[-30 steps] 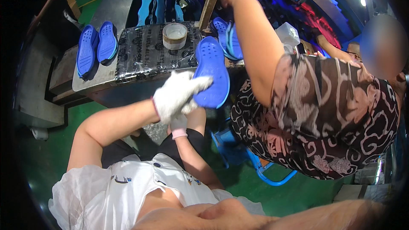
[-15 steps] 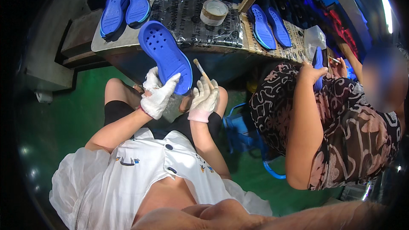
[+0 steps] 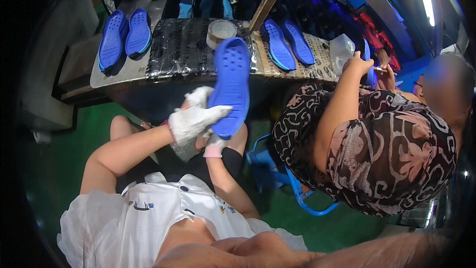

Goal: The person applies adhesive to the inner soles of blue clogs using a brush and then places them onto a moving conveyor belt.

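Observation:
Gripped at its lower left edge by my gloved left hand (image 3: pixel 196 119), a blue shoe sole (image 3: pixel 232 77) stands nearly upright in front of the table edge. Its holed end points up, and my left thumb lies across the ribbed face. Behind the lower end of this sole is my right hand (image 3: pixel 215 145), in a white glove with a pink cuff. Its fingers are hidden, and so is whatever they may hold.
On the table's metal corner lie two blue soles (image 3: pixel 124 37). A tape roll (image 3: pixel 220 31) rests on the black wrapped surface. Two more soles (image 3: pixel 286 44) and a plastic container (image 3: pixel 342 52) are to the right. A co-worker (image 3: pixel 367 134) sits close on my right, holding another sole.
The sole in my left hand has swung right and turned more upright. My right hand, which held a brush, has gone behind it, and the brush is out of sight. The whole view has shifted.

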`<act>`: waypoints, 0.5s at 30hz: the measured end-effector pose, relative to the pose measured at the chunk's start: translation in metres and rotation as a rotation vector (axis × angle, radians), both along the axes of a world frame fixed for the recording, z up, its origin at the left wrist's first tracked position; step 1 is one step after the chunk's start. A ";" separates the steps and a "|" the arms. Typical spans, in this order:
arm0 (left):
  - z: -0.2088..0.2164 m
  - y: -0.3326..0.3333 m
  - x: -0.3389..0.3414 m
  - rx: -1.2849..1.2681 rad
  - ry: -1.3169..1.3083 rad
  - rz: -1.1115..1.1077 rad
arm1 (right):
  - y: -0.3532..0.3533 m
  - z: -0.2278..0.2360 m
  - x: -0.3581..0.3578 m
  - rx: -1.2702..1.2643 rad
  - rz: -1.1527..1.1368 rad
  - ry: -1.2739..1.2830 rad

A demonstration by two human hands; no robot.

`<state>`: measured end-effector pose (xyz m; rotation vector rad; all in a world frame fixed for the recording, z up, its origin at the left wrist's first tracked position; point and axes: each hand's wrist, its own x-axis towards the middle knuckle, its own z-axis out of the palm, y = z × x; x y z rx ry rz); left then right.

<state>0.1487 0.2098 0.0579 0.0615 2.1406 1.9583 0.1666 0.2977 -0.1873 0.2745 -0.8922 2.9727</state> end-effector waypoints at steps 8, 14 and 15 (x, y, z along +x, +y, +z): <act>0.023 0.130 -0.144 0.327 -0.060 -0.155 | -0.015 0.049 0.005 0.663 -0.162 -0.440; 0.031 0.150 -0.119 0.127 -0.049 -0.180 | -0.008 0.047 -0.002 0.827 -0.219 -0.463; 0.014 0.134 -0.100 0.040 0.299 -0.158 | -0.008 0.050 -0.002 0.846 -0.209 -0.465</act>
